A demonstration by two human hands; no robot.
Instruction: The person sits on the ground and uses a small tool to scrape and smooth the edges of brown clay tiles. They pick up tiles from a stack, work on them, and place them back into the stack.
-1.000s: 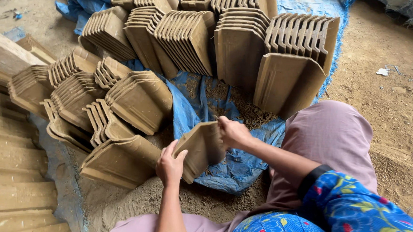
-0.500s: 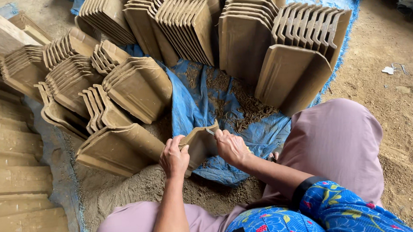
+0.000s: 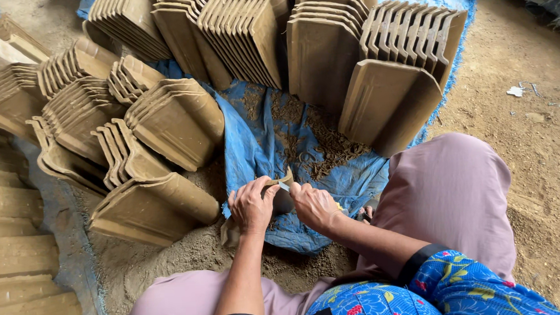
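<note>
Gripping a clay tile (image 3: 276, 199) edge-on, the left hand (image 3: 252, 207) closes around its near side. The right hand (image 3: 313, 205) closes on a small blade (image 3: 284, 186) touching the tile's upper edge. The tile sits between both hands, above the blue tarp (image 3: 253, 133).

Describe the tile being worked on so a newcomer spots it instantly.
Start at the blue tarp between the stacks of clay tiles. At its near edge, the left hand and right hand grip one clay tile. It alone is off the stacks, held edge-up.
</note>
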